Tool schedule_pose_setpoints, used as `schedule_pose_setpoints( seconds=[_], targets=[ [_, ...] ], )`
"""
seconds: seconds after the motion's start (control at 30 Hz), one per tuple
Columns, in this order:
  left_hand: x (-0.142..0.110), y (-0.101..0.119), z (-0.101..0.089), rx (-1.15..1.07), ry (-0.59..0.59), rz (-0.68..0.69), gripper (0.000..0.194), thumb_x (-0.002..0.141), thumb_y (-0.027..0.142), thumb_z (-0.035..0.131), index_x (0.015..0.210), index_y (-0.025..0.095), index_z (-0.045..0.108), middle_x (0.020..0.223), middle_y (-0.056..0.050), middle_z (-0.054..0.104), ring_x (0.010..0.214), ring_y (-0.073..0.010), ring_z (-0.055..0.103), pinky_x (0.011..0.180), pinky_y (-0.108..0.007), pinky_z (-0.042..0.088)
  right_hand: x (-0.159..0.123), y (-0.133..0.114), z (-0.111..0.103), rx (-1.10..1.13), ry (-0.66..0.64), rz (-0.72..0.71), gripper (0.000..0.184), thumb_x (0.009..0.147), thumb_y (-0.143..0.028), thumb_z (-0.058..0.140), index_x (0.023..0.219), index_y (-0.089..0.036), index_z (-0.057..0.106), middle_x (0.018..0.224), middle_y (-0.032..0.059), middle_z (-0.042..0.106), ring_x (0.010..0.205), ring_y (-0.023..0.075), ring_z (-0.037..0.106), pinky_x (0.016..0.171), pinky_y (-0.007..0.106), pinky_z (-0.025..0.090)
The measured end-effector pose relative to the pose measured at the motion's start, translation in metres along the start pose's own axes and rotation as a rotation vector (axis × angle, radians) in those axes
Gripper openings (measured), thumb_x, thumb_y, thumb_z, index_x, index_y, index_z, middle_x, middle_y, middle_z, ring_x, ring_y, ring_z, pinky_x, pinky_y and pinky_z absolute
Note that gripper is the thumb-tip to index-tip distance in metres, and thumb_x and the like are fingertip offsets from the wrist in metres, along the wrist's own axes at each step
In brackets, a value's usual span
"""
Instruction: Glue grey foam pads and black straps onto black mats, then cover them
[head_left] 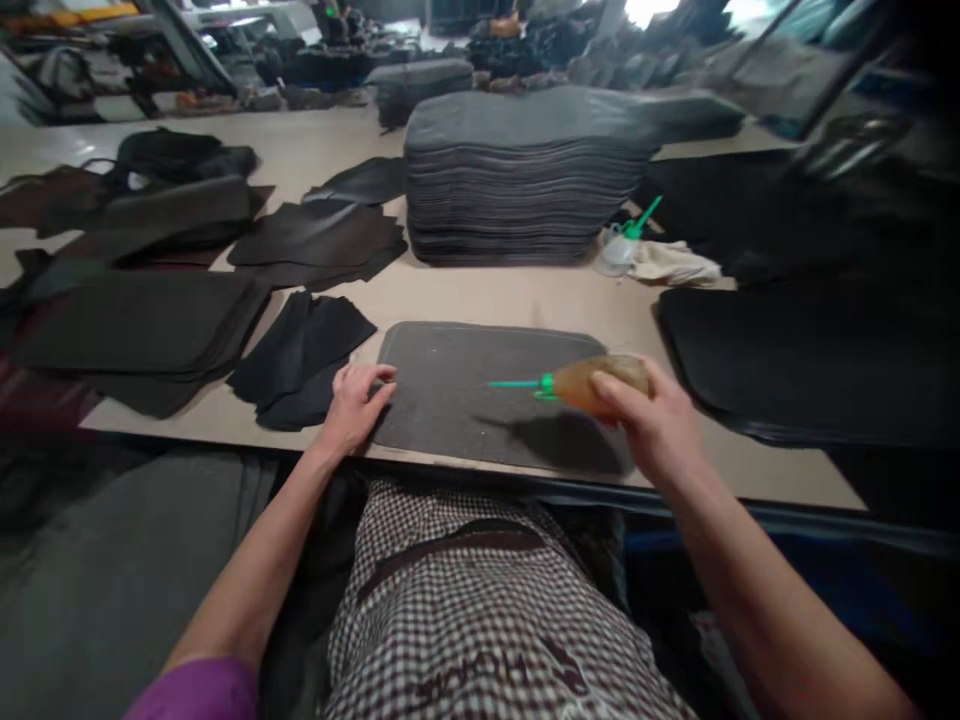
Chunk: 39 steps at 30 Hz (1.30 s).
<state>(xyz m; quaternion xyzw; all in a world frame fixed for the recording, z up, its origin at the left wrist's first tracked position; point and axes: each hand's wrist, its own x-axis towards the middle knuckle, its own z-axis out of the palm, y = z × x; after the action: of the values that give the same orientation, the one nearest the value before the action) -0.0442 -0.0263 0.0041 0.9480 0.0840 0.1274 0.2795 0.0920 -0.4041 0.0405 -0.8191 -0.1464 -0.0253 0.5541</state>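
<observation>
A dark grey rounded panel [450, 400] lies flat on the table in front of me. My left hand [358, 400] rests at its left edge, thumb and fingers curved but apart. In my right hand [660, 415] is a squeeze bottle [596, 385] of amber liquid, tilted nearly level. Its thin green nozzle [516, 384] points left over the middle of the panel, and the bottle casts a shadow on the panel's right part. Whether the tip touches the surface, I cannot tell.
A tall stack of grey panels [525, 190] stands behind. Beside it are another green-nozzled bottle [621, 250] and a pale cloth [675, 265]. Black pieces [300, 345] and stacked dark panels [142, 325] lie left; a black panel pile [810, 360] lies right.
</observation>
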Motion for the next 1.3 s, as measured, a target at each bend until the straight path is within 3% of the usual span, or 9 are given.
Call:
schedule_pose_setpoints(
  seconds=[0.13,0.3,0.4,0.53,0.67,0.8,1.17,1.3],
  targets=[
    [-0.021,-0.023,-0.020,0.062,-0.050,-0.026,0.023,0.096,0.036,0.060,0.115,0.024,0.067,0.103,-0.002,0.072,0.106,-0.0200,0.062,0.121,-0.049,0.026,-0.029,-0.034,0.069,0.039,-0.245,-0.010,0.051,0.081,-0.065,0.076,0.110,-0.024,0.065,0.093,0.0039,0.069,0.077,0.0269,0.065,0.064,0.038,0.056],
    [-0.035,-0.026,-0.015,0.116,-0.110,-0.025,0.019,0.094,0.039,0.063,0.106,0.025,0.067,0.095,-0.001,0.069,0.104,-0.0206,0.061,0.119,-0.048,0.025,-0.047,-0.050,0.133,-0.029,-0.296,-0.151,0.051,0.083,-0.067,0.072,0.110,-0.024,0.059,0.101,0.0065,0.068,0.088,0.0304,0.066,0.081,0.046,0.056],
    [-0.034,-0.024,-0.012,0.179,-0.137,-0.008,0.016,0.093,0.038,0.065,0.100,0.024,0.067,0.094,-0.002,0.068,0.105,-0.0218,0.059,0.117,-0.049,0.024,-0.052,-0.053,0.152,-0.097,-0.290,-0.258,0.050,0.087,-0.065,0.070,0.113,-0.024,0.057,0.108,0.0093,0.067,0.096,0.0328,0.066,0.086,0.048,0.056],
    [-0.031,-0.023,-0.010,0.248,-0.161,-0.005,0.013,0.091,0.036,0.067,0.094,0.024,0.066,0.096,-0.003,0.068,0.104,-0.0229,0.057,0.112,-0.049,0.027,-0.057,-0.054,0.154,-0.149,-0.302,-0.348,0.046,0.092,-0.061,0.067,0.116,-0.024,0.055,0.110,0.0109,0.065,0.099,0.0328,0.065,0.083,0.047,0.056],
    [-0.028,-0.022,-0.010,0.301,-0.165,-0.008,0.014,0.088,0.036,0.070,0.094,0.024,0.066,0.100,-0.005,0.067,0.107,-0.0260,0.055,0.108,-0.050,0.029,-0.056,-0.054,0.132,-0.202,-0.308,-0.363,0.043,0.092,-0.058,0.067,0.116,-0.024,0.055,0.109,0.0097,0.065,0.098,0.0319,0.065,0.083,0.046,0.055],
    [-0.025,-0.022,-0.009,0.351,-0.175,-0.010,0.016,0.087,0.037,0.071,0.096,0.024,0.067,0.102,-0.006,0.066,0.108,-0.0277,0.054,0.106,-0.050,0.030,-0.052,-0.045,0.092,-0.256,-0.272,-0.315,0.045,0.090,-0.062,0.067,0.113,-0.024,0.057,0.106,0.0086,0.067,0.094,0.0315,0.066,0.083,0.046,0.054],
    [-0.013,-0.032,-0.007,0.465,-0.230,-0.008,0.026,0.085,0.047,0.067,0.098,0.025,0.069,0.101,-0.007,0.064,0.102,-0.0290,0.054,0.096,-0.045,0.037,-0.062,0.014,-0.075,-0.419,-0.115,0.019,0.056,0.079,-0.070,0.073,0.111,-0.025,0.064,0.099,0.0061,0.069,0.087,0.0322,0.065,0.076,0.045,0.052],
    [-0.009,-0.042,-0.006,0.493,-0.256,-0.016,0.035,0.089,0.054,0.057,0.100,0.023,0.070,0.099,-0.004,0.063,0.098,-0.0239,0.055,0.091,-0.039,0.039,-0.073,0.042,-0.128,-0.409,-0.015,0.097,0.058,0.078,-0.068,0.077,0.115,-0.024,0.066,0.102,0.0055,0.070,0.091,0.0321,0.066,0.079,0.044,0.053]
  ],
)
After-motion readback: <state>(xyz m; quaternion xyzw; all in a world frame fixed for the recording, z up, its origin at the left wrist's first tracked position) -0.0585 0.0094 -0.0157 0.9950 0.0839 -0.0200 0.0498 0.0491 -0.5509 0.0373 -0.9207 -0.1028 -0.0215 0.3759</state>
